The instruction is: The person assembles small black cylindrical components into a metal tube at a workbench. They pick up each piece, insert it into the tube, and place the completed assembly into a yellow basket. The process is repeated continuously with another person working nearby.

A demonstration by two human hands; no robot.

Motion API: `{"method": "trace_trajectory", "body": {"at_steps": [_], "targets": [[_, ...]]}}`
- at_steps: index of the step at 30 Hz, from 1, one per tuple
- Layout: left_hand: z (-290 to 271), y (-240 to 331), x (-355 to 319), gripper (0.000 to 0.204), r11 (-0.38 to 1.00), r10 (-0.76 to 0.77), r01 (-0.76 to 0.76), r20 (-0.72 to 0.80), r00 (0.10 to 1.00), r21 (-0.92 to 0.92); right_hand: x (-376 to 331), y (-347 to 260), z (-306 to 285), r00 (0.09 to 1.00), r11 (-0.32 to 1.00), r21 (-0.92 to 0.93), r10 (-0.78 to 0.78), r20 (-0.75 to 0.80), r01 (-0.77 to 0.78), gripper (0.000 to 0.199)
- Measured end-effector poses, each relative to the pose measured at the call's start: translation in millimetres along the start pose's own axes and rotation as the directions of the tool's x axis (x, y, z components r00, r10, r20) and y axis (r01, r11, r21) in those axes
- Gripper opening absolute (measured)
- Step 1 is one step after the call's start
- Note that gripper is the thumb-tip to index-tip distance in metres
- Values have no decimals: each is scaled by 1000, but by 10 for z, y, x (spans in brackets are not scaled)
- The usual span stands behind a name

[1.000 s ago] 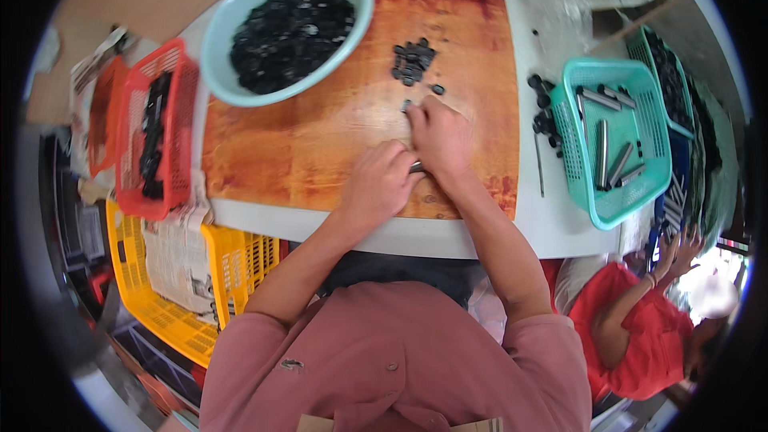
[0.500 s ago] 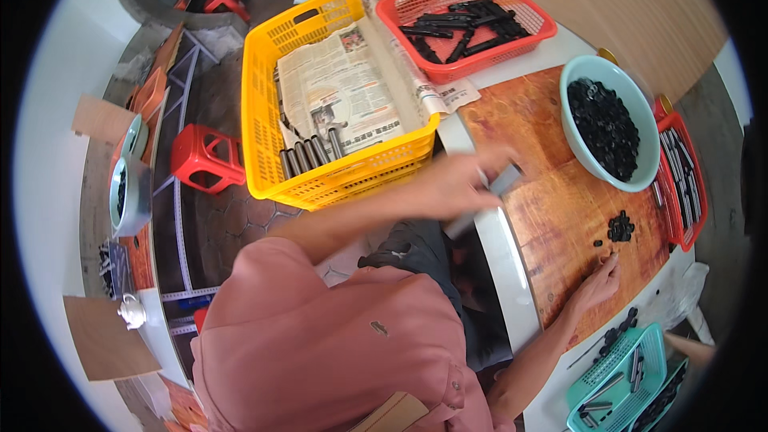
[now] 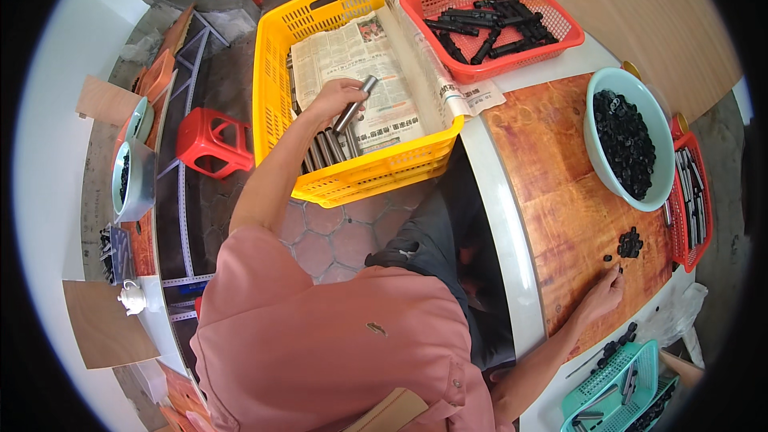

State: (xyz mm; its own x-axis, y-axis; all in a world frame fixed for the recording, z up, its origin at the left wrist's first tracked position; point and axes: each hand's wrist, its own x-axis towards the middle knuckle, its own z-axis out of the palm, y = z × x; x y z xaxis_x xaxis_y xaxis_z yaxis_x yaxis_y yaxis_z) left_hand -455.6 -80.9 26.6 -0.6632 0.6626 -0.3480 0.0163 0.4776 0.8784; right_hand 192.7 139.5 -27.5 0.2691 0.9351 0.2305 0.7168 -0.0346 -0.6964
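Observation:
My left hand [image 3: 334, 101] is over the near end of a yellow plastic crate [image 3: 392, 166], its fingers closed round a dark grey metal tube [image 3: 356, 104] held at a slant. Below it, several similar tubes [image 3: 324, 150] lie side by side on the newspaper [image 3: 340, 56] lining the crate. Over on the wooden board [image 3: 552, 192], my right hand [image 3: 602, 298] rests with thumb and finger pinched. A small black piece [image 3: 621, 270] shows at those fingertips. Just beyond them sit a little heap of black pieces [image 3: 630, 243] and one loose piece [image 3: 607, 258].
A pale blue bowl [image 3: 596, 148] full of black pieces stands on the board. Red baskets hold black parts [image 3: 460, 74] and metal tubes [image 3: 690, 254]. A green basket [image 3: 573, 398] is at the lower right, and a red stool [image 3: 210, 144] stands left of the crate.
My left hand has swung left from the board's edge to the crate, carrying the tube. My right hand stays by the black heap. The whole view has shifted slightly.

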Motion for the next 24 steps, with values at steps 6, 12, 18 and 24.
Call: {"method": "trace_trajectory", "body": {"at_steps": [6, 12, 18, 24], "targets": [[190, -7, 113, 31, 419, 73, -591, 624, 778, 689, 18, 45, 26, 1000, 999, -37, 12, -10, -12, 47], [317, -216, 164, 29, -1, -83, -850, 847, 525, 527, -26, -130, -4, 1000, 997, -73, 8, -13, -9, 50], [245, -475, 35, 17, 31, 109, -920, 914, 391, 390, 9, -77, -5, 1000, 993, -119, 24, 8, -22, 50], [232, -586, -148, 15, 105, 295, -929, 881, 369, 353, 30, 14, 22, 1000, 993, -121, -7, 9, 8, 48]]}}
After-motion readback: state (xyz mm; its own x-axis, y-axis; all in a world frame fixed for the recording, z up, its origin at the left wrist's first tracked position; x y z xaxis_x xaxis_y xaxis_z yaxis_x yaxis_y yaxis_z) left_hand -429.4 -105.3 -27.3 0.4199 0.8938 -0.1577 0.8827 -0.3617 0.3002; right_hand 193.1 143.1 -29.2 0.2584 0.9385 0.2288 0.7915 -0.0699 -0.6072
